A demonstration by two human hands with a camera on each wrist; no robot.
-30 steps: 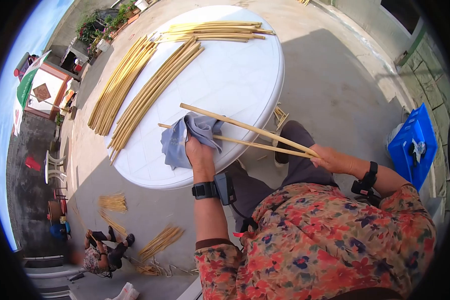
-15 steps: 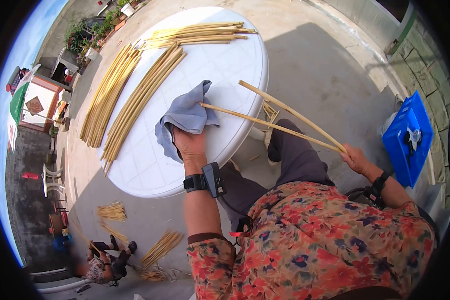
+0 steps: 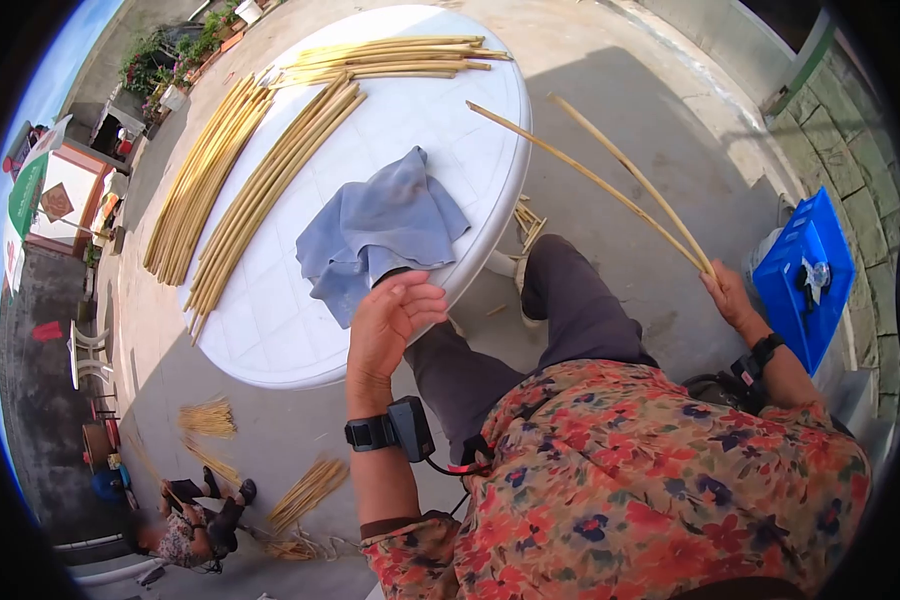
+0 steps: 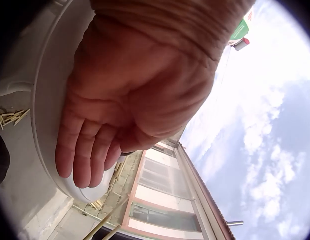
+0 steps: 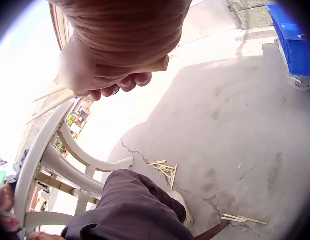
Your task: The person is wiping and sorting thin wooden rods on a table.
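A rumpled blue-grey cloth [image 3: 380, 215] lies on the near part of the white oval table [image 3: 440, 140]. Just in front of it, at the table's edge, is my left hand [image 3: 390, 322], empty. The left wrist view shows that palm [image 4: 140, 85] with its fingers stretched out. Off to the right of the table, my right hand [image 3: 730, 297] grips two long tan sticks [image 3: 570, 163] together by their near ends. Their far ends spread apart in the air. A cut stick end [image 5: 160, 64] pokes out of the right fist [image 5: 125, 45] in the right wrist view.
Several bundles of sticks [image 3: 275, 195] lie on the table's far and left parts. A blue crate [image 3: 805, 285] stands at the right. Short stick pieces [image 5: 167, 170] and more bundles [image 3: 310, 490] are on the ground. Another person [image 3: 185, 520] sits at lower left.
My left hand has let go of the cloth, which was wrapped about one stick and now lies on the table. The right hand has drawn both sticks rightward, off the table.
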